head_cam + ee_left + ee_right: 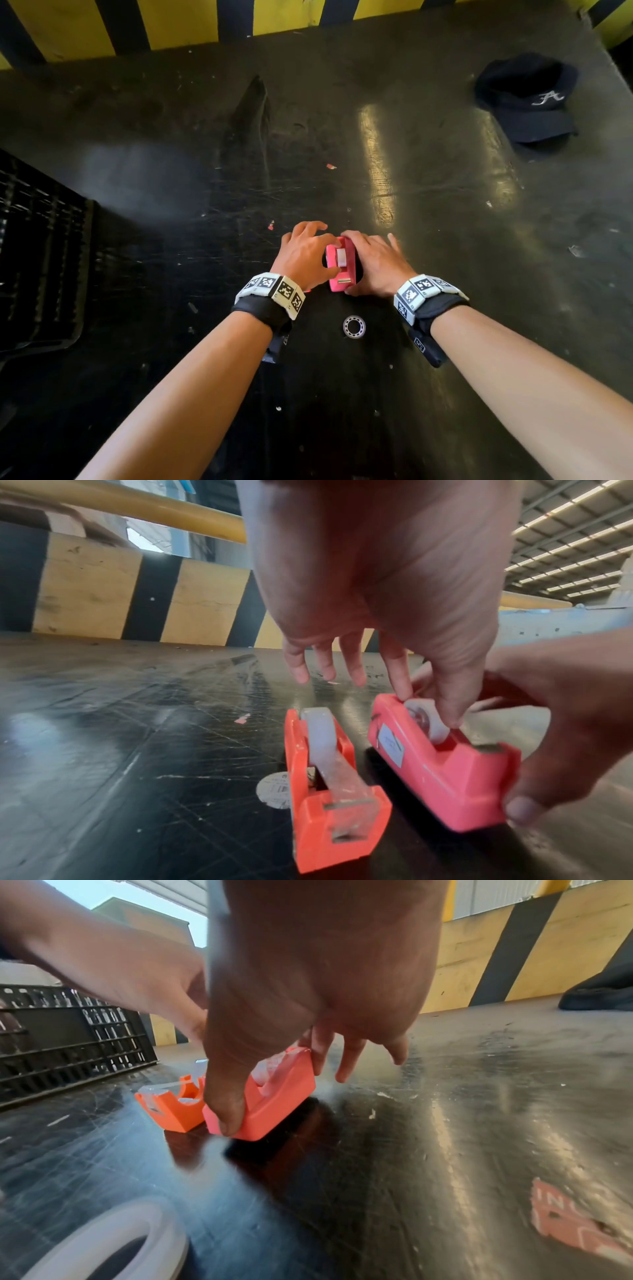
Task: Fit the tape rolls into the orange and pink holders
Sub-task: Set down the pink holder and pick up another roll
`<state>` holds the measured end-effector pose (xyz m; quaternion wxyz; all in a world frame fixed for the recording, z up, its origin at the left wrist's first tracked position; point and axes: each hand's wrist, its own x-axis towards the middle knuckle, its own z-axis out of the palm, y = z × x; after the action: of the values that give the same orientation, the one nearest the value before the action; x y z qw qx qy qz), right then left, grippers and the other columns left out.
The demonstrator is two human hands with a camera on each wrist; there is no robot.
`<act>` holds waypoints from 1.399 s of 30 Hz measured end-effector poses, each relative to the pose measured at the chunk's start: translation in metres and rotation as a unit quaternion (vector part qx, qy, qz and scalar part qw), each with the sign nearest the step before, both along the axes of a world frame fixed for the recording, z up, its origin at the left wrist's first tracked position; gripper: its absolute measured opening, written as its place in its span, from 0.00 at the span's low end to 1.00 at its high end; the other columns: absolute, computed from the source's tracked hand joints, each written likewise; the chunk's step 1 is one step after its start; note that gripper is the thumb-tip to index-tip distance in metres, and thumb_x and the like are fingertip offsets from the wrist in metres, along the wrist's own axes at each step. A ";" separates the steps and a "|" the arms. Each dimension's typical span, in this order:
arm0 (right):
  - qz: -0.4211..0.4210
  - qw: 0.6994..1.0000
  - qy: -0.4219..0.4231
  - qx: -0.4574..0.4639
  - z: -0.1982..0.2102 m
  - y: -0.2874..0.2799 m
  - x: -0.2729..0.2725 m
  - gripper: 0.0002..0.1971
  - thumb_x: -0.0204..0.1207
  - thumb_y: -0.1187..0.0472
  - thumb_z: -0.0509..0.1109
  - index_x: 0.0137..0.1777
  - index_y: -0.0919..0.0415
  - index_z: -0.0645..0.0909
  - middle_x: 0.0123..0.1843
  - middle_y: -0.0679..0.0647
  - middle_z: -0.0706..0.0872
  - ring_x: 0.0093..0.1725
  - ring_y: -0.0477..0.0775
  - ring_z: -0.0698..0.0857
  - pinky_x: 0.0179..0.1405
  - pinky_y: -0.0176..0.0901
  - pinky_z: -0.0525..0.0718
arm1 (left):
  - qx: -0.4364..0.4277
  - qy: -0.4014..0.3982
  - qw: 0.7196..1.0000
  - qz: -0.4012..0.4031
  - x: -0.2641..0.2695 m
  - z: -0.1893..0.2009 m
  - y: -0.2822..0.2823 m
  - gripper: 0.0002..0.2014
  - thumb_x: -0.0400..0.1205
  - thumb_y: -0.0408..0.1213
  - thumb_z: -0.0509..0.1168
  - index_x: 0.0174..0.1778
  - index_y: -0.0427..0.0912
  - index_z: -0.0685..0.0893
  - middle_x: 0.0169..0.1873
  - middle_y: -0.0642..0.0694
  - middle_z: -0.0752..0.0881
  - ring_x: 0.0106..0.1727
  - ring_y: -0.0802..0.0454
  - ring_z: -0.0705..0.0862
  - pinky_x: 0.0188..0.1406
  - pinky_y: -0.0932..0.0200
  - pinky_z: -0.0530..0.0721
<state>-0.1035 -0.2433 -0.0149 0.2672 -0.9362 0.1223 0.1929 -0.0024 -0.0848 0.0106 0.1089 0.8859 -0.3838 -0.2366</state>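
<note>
My right hand [356,263] grips the pink holder [339,284] on the dark table, thumb at its near end and fingers at its far end. A clear tape roll [436,730] sits in the pink holder [441,772]. My left hand [428,708] pinches that roll between thumb and forefinger, its other fingers spread above the table. Just left of it stands the orange holder [329,804] with a tape roll [318,731] seated in it and the tape drawn to its cutter. Another loose tape roll [354,326] lies flat on the table near my wrists.
A black slatted crate [37,253] stands at the table's left edge. A dark cap [527,102] lies far right. A yellow and black striped barrier [171,24] runs along the far edge. Small scraps [331,167] dot the scratched table [445,171].
</note>
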 end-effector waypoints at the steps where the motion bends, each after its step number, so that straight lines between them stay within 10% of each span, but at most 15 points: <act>1: 0.000 1.000 -0.006 0.000 0.001 0.000 0.000 0.57 0.56 0.42 0.87 0.83 0.47 0.59 0.79 0.50 0.77 0.80 0.62 0.72 0.84 0.78 0.52 | 0.008 -0.008 1.000 -0.005 -0.001 0.000 -0.001 0.28 0.76 0.52 0.76 0.73 0.57 0.82 0.82 0.46 0.70 0.85 0.41 0.63 0.79 0.33 0.67; 9: 0.009 1.000 -0.029 -0.004 0.017 0.004 -0.005 0.58 0.56 0.41 0.87 0.84 0.47 0.57 0.81 0.51 0.74 0.81 0.62 0.71 0.84 0.76 0.54 | -0.035 -0.013 0.999 0.005 -0.007 0.014 0.001 0.26 0.77 0.51 0.76 0.71 0.51 0.83 0.80 0.47 0.74 0.83 0.42 0.67 0.77 0.34 0.73; 15: -0.004 1.000 -0.010 -0.013 0.014 0.005 -0.007 0.55 0.56 0.45 0.88 0.82 0.46 0.61 0.79 0.50 0.77 0.79 0.63 0.74 0.83 0.76 0.58 | -0.163 0.076 0.982 0.063 -0.013 0.044 0.027 0.20 0.75 0.40 0.80 0.62 0.49 0.87 0.54 0.54 0.91 0.56 0.58 0.89 0.61 0.57 0.89; 20: -0.009 0.999 0.027 -0.020 -0.003 0.008 -0.002 0.60 0.57 0.44 0.88 0.85 0.45 0.56 0.82 0.50 0.75 0.80 0.64 0.74 0.82 0.74 0.59 | -0.171 0.108 0.973 0.109 -0.023 0.061 0.056 0.23 0.77 0.37 0.79 0.69 0.48 0.85 0.55 0.53 0.90 0.52 0.59 0.91 0.55 0.62 0.90; 24: -0.033 0.999 0.012 -0.005 -0.004 0.011 -0.005 0.67 0.55 0.38 0.87 0.90 0.43 0.49 0.91 0.51 0.59 0.89 0.62 0.59 0.85 0.75 0.54 | -0.178 0.140 0.964 0.143 -0.024 0.058 0.072 0.24 0.76 0.36 0.81 0.67 0.49 0.83 0.56 0.54 0.89 0.50 0.63 0.91 0.52 0.64 0.91; 28: -0.094 0.972 -0.182 0.116 0.019 0.021 -0.014 0.30 0.67 0.42 0.78 0.70 0.48 0.84 0.76 0.50 0.80 0.75 0.53 0.79 0.77 0.59 0.74 | -0.171 0.158 0.960 0.155 -0.028 0.052 0.079 0.22 0.74 0.38 0.83 0.61 0.51 0.84 0.52 0.56 0.90 0.49 0.64 0.91 0.54 0.62 0.91; 31: -0.125 0.945 -0.184 0.238 0.038 0.036 -0.021 0.07 0.72 0.55 0.81 0.50 0.50 0.92 0.65 0.45 0.87 0.66 0.43 0.84 0.67 0.43 0.79 | -0.166 0.167 0.960 0.154 -0.033 0.050 0.081 0.20 0.74 0.38 0.83 0.59 0.51 0.85 0.49 0.56 0.91 0.49 0.63 0.92 0.55 0.60 0.91; 42: -0.135 0.943 -0.160 0.258 0.048 0.055 -0.046 0.05 0.72 0.56 0.83 0.45 0.54 0.92 0.62 0.45 0.89 0.65 0.44 0.84 0.63 0.45 0.80 | -0.170 0.152 0.965 0.128 -0.057 0.059 0.085 0.21 0.74 0.38 0.82 0.61 0.49 0.85 0.52 0.56 0.90 0.49 0.63 0.91 0.49 0.70 0.87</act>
<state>-0.1493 -0.1886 0.0330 0.5389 -0.8285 0.1497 0.0276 -0.0596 0.0003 0.0692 0.3445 0.8498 -0.2806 -0.2835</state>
